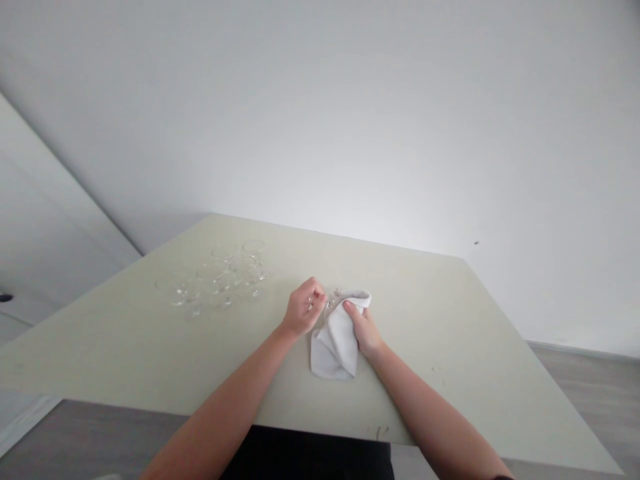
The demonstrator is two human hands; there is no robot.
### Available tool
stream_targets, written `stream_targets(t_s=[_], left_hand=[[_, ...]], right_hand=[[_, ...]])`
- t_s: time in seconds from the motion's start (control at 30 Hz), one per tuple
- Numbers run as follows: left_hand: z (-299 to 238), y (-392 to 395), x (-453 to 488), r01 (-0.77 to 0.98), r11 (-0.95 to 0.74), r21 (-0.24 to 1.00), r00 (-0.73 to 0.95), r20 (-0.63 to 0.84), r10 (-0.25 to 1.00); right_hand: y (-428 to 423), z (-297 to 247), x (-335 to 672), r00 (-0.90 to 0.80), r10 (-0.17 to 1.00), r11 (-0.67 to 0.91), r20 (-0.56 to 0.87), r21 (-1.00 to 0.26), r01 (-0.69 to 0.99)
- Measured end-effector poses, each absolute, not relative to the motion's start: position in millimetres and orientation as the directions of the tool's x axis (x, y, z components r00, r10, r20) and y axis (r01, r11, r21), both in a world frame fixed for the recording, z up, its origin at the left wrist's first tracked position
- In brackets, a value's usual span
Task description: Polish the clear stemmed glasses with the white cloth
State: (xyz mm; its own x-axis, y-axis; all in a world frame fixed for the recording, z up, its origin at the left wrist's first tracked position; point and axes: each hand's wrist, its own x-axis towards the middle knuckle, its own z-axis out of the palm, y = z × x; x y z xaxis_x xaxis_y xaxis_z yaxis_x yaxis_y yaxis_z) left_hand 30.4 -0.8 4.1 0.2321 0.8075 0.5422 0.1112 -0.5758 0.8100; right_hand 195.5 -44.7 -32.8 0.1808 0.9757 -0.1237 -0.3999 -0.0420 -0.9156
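While the left hand (304, 308) grips a clear glass (331, 302), the right hand (365, 331) grasps a white cloth (340, 339) against it. Further glasses (245, 269) cluster on the table (430, 307)

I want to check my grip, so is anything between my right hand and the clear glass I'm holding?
Yes, the white cloth. Your right hand grips it on the side facing the clear glass, which shows between the cloth and your left hand. Nothing else visible is in between.
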Motion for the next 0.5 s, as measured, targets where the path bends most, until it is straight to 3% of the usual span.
stream_targets(t_s=[0.07,0.13,0.23,0.3,0.37,0.43,0.5], left_hand=[[4,-1,29,0.162,-0.621,0.767,0.226,0.583,0.78],[1,5,31,0.181,-0.518,0.836,0.169,0.492,0.854],[-8,19,35,0.16,-0.122,0.979,0.166,0.095,0.981],[-11,26,36,0.158,0.048,0.986,0.222,-0.082,0.972],[-11,25,36,0.161,-0.022,0.987,0.255,-0.02,0.967],[-7,17,34,0.186,-0.259,0.948,0.277,0.202,0.939],[-2,6,31,0.228,-0.506,0.832,0.32,0.427,0.846]], right_hand=[[-45,-35,196,0.16,0.983,-0.025,-0.09,-0.929,-0.369],[-44,-35,199,0.153,0.988,0.059,0.019,-0.964,-0.258],[-43,-35,203,0.118,0.973,0.206,0.198,-0.977,-0.056],[-42,-35,205,0.121,0.964,0.239,0.236,-0.971,-0.014],[-40,-36,205,0.161,0.968,0.206,0.192,-0.976,-0.075],[-38,-37,205,0.204,0.976,0.118,0.075,-0.971,-0.207],[-37,-37,205,0.217,0.975,0.023,-0.053,-0.942,-0.336]])
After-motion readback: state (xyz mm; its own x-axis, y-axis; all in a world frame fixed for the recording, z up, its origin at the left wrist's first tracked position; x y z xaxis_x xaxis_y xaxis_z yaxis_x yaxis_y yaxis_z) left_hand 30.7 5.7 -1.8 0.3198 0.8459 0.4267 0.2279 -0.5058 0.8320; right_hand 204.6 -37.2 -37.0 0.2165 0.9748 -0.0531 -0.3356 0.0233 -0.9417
